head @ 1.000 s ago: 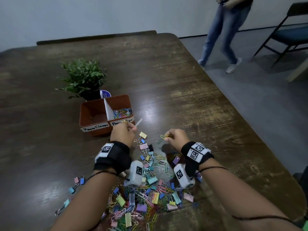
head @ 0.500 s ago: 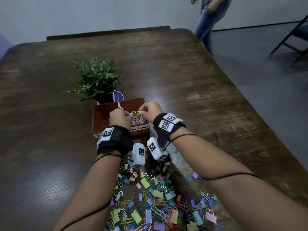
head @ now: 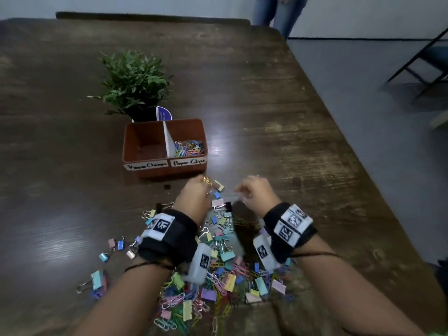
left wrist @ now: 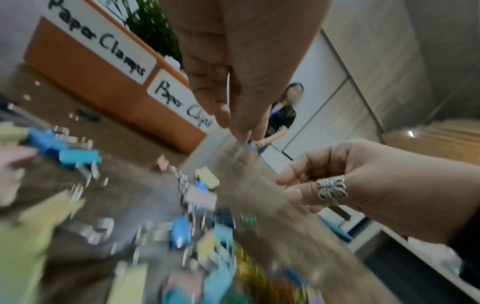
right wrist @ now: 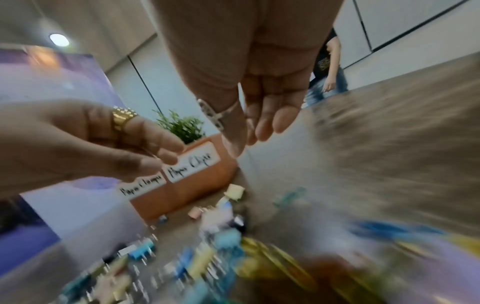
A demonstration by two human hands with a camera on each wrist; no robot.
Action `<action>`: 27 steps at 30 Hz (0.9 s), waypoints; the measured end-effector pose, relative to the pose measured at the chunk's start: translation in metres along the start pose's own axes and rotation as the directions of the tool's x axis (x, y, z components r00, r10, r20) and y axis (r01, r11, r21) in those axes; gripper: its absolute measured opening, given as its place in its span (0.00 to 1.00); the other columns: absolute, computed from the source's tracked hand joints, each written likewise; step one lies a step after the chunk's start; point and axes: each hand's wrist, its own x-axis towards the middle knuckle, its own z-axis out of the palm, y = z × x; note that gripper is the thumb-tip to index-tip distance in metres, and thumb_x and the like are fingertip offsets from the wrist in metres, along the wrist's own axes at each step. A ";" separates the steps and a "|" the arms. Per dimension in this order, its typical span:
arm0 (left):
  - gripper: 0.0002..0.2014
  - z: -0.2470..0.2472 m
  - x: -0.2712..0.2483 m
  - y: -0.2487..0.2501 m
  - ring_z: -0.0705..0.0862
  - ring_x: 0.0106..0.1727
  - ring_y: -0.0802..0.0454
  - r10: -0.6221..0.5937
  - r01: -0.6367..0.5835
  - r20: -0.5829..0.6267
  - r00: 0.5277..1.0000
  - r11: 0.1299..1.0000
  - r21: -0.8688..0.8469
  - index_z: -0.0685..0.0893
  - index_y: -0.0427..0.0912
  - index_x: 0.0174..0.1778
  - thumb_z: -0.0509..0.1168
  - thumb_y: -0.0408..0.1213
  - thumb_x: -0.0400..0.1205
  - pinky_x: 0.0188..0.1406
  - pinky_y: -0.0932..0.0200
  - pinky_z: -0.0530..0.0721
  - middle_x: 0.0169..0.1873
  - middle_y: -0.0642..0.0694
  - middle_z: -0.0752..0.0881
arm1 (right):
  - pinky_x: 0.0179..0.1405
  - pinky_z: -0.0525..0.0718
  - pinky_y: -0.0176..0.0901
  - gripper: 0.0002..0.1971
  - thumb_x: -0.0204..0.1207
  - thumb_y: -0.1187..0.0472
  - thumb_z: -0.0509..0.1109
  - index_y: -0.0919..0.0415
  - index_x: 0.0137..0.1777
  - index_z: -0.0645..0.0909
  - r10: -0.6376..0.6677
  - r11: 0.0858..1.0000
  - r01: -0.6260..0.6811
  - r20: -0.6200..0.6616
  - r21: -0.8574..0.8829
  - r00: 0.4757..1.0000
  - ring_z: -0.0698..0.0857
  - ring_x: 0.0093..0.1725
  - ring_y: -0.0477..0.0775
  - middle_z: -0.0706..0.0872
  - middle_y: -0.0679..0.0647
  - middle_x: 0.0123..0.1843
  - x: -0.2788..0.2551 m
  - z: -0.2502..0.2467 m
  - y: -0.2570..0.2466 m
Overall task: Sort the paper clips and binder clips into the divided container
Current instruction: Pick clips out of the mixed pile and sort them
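Note:
The orange divided container (head: 128, 144) stands past my hands; its left part, labelled Paper Clamps, looks bare and its right part holds coloured paper clips (head: 189, 147). A mixed pile of binder clips and paper clips (head: 218, 275) lies under my wrists. My left hand (head: 209, 190) hovers over the pile's far edge, its fingers hanging straight in the left wrist view (left wrist: 233, 127), nothing plainly between them. A little to its right, my right hand (head: 240, 190) hangs with relaxed fingers (right wrist: 249, 139) and holds nothing. Both wrist views are blurred.
A potted plant (head: 135, 81) stands right behind the container. The table's right edge (head: 339, 132) runs diagonally, with grey floor and a folding chair (head: 426, 61) beyond. A person (head: 278, 13) stands past the far corner. Stray binder clips (head: 116, 246) lie left of the pile.
Half a second ago both hands were over the Paper Clips compartment. They have since come back toward me and now hover above the pile's far edge, with nothing seen in them.

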 end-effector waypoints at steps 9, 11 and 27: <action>0.14 0.081 -0.022 0.049 0.79 0.62 0.42 0.132 -0.188 0.433 0.892 0.978 0.089 0.82 0.33 0.59 0.56 0.24 0.82 0.59 0.60 0.72 0.60 0.38 0.78 | 0.56 0.73 0.36 0.13 0.78 0.65 0.64 0.59 0.57 0.86 0.174 0.979 -0.160 0.112 -0.125 0.978 0.79 0.62 0.56 0.83 0.59 0.60 -0.068 0.029 0.054; 0.12 0.091 -0.026 0.047 0.79 0.61 0.43 0.099 -0.187 0.442 0.891 0.970 0.159 0.82 0.33 0.56 0.57 0.24 0.80 0.56 0.58 0.74 0.59 0.40 0.77 | 0.57 0.74 0.37 0.10 0.75 0.64 0.68 0.59 0.54 0.86 0.210 0.974 -0.198 0.104 -0.111 0.972 0.78 0.63 0.55 0.83 0.58 0.60 -0.070 0.029 0.059; 0.14 0.106 -0.023 0.052 0.73 0.66 0.42 -0.112 -0.029 0.413 0.904 0.947 0.319 0.77 0.37 0.62 0.65 0.32 0.80 0.64 0.47 0.77 0.64 0.40 0.71 | 0.58 0.75 0.42 0.11 0.70 0.68 0.72 0.63 0.53 0.83 0.182 0.983 -0.182 0.080 -0.005 0.980 0.78 0.60 0.58 0.79 0.59 0.58 -0.056 0.054 0.057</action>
